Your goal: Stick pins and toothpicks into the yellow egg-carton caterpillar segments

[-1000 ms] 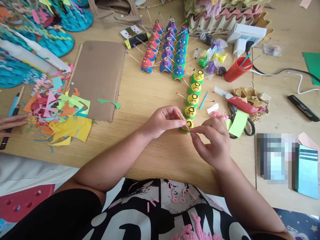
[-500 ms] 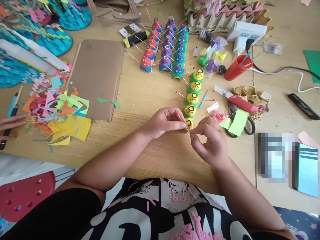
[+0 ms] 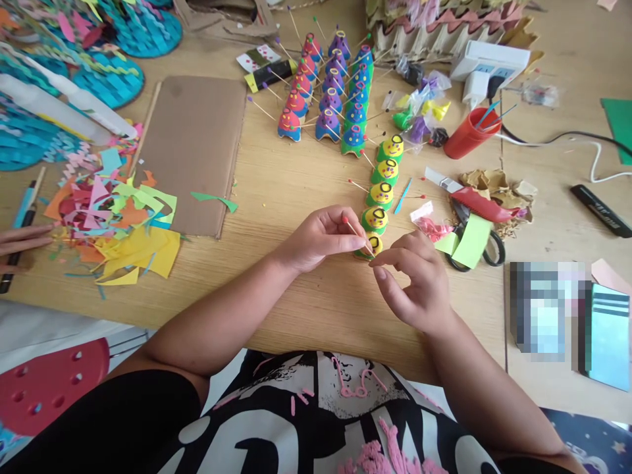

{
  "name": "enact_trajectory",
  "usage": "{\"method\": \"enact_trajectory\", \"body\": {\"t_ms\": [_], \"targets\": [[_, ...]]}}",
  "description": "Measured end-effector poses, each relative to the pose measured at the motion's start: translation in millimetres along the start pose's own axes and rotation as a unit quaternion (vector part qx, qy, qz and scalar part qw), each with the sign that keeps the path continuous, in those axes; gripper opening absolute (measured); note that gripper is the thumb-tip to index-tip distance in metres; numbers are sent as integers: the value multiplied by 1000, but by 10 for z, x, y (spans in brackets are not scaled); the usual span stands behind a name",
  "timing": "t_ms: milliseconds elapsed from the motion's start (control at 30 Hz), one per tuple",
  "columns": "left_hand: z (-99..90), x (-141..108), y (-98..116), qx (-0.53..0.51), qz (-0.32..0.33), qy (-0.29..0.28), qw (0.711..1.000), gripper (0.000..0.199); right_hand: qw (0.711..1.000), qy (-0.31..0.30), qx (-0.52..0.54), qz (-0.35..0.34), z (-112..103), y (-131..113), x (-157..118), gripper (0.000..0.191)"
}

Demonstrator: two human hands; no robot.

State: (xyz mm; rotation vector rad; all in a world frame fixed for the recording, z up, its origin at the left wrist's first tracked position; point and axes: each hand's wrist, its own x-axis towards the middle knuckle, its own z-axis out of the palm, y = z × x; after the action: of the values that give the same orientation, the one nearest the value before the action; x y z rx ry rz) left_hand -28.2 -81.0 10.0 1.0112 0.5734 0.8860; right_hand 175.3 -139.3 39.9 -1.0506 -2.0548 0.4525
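My left hand [image 3: 316, 242] pinches a thin toothpick [image 3: 351, 227] with a red ball on its upper end. The toothpick slants down to the right, its bare end near my right fingertips. My right hand [image 3: 419, 283] is close by, thumb and forefinger slightly apart, with nothing seen between them. Just beyond both hands runs a yellow-and-green egg-carton caterpillar [image 3: 382, 194], its bumps bearing small faces and dark rings. The nearest bump is partly covered by my left fingers. Red-tipped sticks project from some of the farther bumps.
Red [image 3: 296, 103], purple [image 3: 330, 100] and blue-green [image 3: 355, 112] caterpillars stand behind. To the right are scissors [image 3: 494, 249], a craft knife [image 3: 439, 179] and a red cup [image 3: 467, 137]. Left lie cardboard [image 3: 192, 151], paper scraps [image 3: 143, 253] and another person's hand [image 3: 24, 247].
The thumb and forefinger of my right hand have parted and come off the toothpick's lower end. My left hand has shifted slightly left, still holding the toothpick.
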Motion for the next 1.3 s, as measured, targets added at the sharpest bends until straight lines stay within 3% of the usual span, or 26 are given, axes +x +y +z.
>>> {"method": "enact_trajectory", "body": {"t_ms": [133,400,600,667,833,933,967,1033,1100,1300], "targets": [[8,-23,4,24,20,-24,999,22,999,12,30,12,14,-14,19,9],[37,-35,17,34,26,-11,999,26,998,13,41,43,-5,-26,23,13],[38,-34,4,45,18,-24,999,26,999,11,25,31,-5,-26,38,9],[12,-12,-23,57,22,12,998,28,999,17,21,35,-18,-14,36,10],[-106,92,-94,103,80,193,973,24,990,118,-31,65,-83,83,25,29],[-143,125,-110,178,93,239,950,19,978,146,-108,100,-142,160,36,10],[-144,129,-114,204,92,241,944,18,975,141,-135,105,-167,179,40,5],[-138,135,-125,246,88,236,936,18,970,113,-186,106,-223,201,46,26],[-130,147,-143,265,86,229,933,18,964,76,-232,107,-283,206,48,36],[-142,200,-184,274,84,230,930,17,954,-27,-280,105,-337,328,160,40]]}}
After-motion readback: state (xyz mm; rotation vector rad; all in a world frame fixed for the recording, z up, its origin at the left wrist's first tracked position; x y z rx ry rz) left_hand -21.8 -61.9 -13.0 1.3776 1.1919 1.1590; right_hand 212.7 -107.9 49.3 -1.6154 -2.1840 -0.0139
